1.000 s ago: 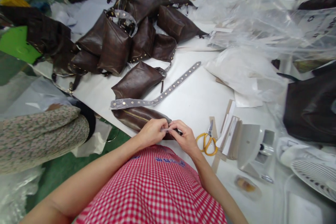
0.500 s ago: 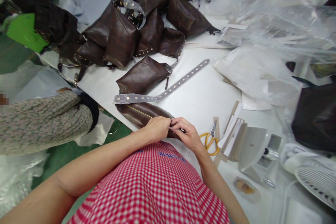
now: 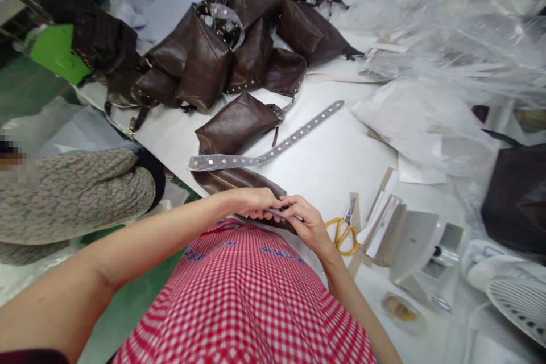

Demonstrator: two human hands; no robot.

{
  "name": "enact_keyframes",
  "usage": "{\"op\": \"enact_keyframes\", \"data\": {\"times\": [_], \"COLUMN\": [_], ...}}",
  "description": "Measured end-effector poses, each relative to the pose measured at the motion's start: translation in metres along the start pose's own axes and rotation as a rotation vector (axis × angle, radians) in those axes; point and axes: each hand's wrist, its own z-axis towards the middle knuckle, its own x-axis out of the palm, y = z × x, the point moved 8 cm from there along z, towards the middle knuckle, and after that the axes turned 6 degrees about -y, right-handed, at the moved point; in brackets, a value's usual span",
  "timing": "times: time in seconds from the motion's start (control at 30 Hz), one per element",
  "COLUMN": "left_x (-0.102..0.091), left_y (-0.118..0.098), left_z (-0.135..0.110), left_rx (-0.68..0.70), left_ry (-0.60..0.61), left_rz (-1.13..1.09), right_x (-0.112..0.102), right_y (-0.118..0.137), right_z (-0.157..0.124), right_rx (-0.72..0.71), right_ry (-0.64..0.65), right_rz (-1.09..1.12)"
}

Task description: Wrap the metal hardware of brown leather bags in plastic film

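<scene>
My left hand (image 3: 258,203) and my right hand (image 3: 307,223) meet at the near end of a dark brown leather bag (image 3: 226,178) with a gold zipper. Both have their fingers closed on a thin greyish strip (image 3: 275,212), which stretches between them; its exact kind is too small to tell. My forearms and fingers hide part of the bag. Across its far side lies a studded strap (image 3: 264,157) in clear wrapping. Just beyond that rests another brown leather bag (image 3: 239,123).
A pile of brown leather bags (image 3: 205,62) fills the far left. Right of my hands lie yellow-handled scissors (image 3: 344,230), card strips (image 3: 384,222) and a grey tape dispenser (image 3: 416,250). Plastic bags (image 3: 426,119) cover the right side. A person's patterned sleeve (image 3: 81,193) is at left.
My left hand has turned over slightly, its fingers now curled beneath. The thin strip shows more plainly between my hands. The whole view has shifted a little.
</scene>
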Motion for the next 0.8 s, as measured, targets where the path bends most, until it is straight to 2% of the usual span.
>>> {"op": "enact_keyframes", "data": {"times": [0.1,0.17,0.3,0.4,0.5,0.6,0.7,0.8], "left_x": [0.006,0.007,0.003,0.000,-0.001,-0.002,-0.005,-0.005], "left_y": [-0.002,-0.002,0.002,-0.007,-0.017,-0.019,-0.023,-0.031], "left_z": [0.003,0.005,0.008,0.006,0.002,0.001,-0.002,-0.010], "left_rx": [-0.022,-0.028,-0.019,0.136,0.303,0.310,0.309,0.354], "left_ry": [0.089,0.094,0.003,-0.082,-0.124,-0.153,-0.230,-0.313], "left_rz": [-0.013,-0.026,0.016,0.115,0.236,0.281,0.360,0.490], "right_x": [0.000,0.001,0.003,0.002,-0.001,0.000,0.006,0.008], "right_y": [0.001,0.004,0.013,0.019,0.020,0.019,0.015,0.013], "right_z": [-0.002,-0.004,-0.008,-0.010,-0.011,-0.014,-0.016,-0.016], "right_rx": [-0.030,-0.059,-0.112,-0.120,-0.086,-0.094,-0.113,-0.119], "right_ry": [-0.015,0.002,0.036,0.017,-0.086,-0.159,-0.141,-0.107], "right_rz": [-0.034,-0.057,-0.168,-0.242,-0.277,-0.387,-0.484,-0.485]}}
